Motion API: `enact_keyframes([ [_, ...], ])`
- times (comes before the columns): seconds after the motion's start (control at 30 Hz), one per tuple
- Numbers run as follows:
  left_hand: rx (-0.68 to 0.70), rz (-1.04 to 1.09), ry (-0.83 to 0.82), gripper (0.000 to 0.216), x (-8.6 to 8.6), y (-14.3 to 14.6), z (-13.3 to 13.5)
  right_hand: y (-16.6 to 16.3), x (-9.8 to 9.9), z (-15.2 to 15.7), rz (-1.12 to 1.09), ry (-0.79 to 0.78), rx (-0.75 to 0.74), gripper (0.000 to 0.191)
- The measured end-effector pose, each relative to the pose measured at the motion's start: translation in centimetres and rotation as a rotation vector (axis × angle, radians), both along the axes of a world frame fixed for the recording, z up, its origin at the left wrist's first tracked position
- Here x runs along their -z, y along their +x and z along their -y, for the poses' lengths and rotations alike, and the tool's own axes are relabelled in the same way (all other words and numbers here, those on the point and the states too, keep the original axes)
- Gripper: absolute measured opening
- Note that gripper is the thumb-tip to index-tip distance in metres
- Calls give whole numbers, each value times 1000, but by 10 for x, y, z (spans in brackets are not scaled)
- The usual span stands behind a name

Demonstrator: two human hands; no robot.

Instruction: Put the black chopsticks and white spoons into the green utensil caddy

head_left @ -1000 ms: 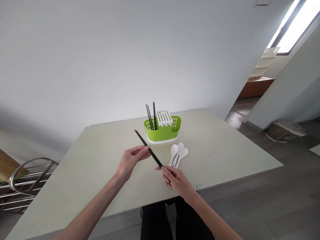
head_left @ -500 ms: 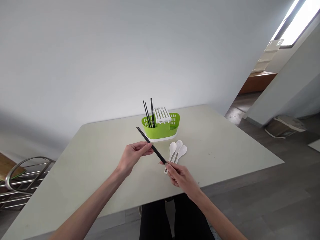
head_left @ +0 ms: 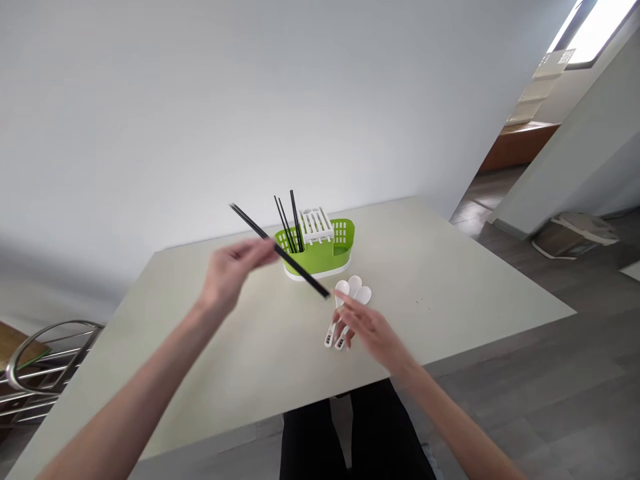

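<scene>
- Head view: the tabletop (head_left: 425, 267) is spreading out below the fingers of both hands.
- A green basket (head_left: 317, 258) is standing on it, beyond the fingers and to the right of the left ones.
- The left hand (head_left: 225, 273), blurred, is gripping black chopsticks (head_left: 300, 270) in its pinched fingers (head_left: 260, 254), raised over the tabletop.
- The right hand (head_left: 374, 331) is hovering low, its fingers (head_left: 353, 306) parted and loosely curled.
- The black chopsticks are slanting through the left fingers, their thick ends reaching just beside the right index fingertip.
- Other chopsticks (head_left: 295, 219) are standing in the basket, beyond the left fingers.
- A white slatted rack (head_left: 318, 237) is sitting atop the basket, right of the left fingers.
- White spoons (head_left: 363, 295) are lying partly beneath the right fingers; contact is unclear.
</scene>
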State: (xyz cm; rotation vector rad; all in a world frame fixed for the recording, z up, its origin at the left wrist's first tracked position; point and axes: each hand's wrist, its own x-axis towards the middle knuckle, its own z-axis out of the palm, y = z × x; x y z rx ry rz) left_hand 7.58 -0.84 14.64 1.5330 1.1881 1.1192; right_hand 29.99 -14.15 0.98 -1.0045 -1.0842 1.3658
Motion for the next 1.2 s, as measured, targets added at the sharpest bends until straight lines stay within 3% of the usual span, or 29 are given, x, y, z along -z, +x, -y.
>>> enact_keyframes([
  [0.1, -185, 73, 268, 39, -39, -11, -37, 38, 14, -4, 99, 13, 183, 67],
  [0.2, -275, 68, 324, 34, -51, -16, -69, 68, 43, -3, 207, -53, 391, 64],
  [0.27, -307, 49, 271, 33, -39, -16, -87, 77, 61, 0, 253, -95, 454, 62],
  [0.37, -308, -28, 170, 35, -7, -12, -111, 78, 77, 2, 308, -89, 404, 59],
  [0.47, -281, -112, 91, 37, 20, -7, -128, 73, 77, 2, 382, -68, 346, 55],
  [0.6, -233, -246, 54, 40, 41, -2, -139, 72, 71, 0, 413, -84, 345, 51],
  [0.9, -280, -477, 98, 37, 67, -1, -148, 72, 72, -1, 405, -129, 360, 48],
  [1.2, -237, -471, 109, 44, 71, -8, -137, 71, 74, -2, 415, -110, 352, 50],
])
